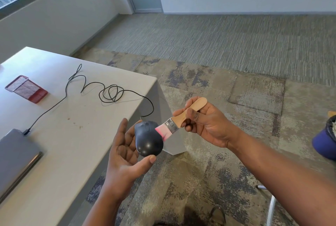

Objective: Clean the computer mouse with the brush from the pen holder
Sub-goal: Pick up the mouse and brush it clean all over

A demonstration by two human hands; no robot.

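Note:
A black wired computer mouse [147,139] lies in my left hand [125,153], held up beyond the table's right edge, thumb against its rear and fingers behind it. My right hand [205,122] grips the wooden handle of a small brush [181,116] with a metal band. Its pink bristles touch the mouse's right side. The red mesh pen holder [26,88] lies on its side at the left of the table.
The mouse's black cable [109,93] loops over the grey table [78,134] to a shut laptop [16,156] at the left edge. Carpet floor lies to the right, with a blue object [325,142] at the right edge and a metal chair leg [271,205] below.

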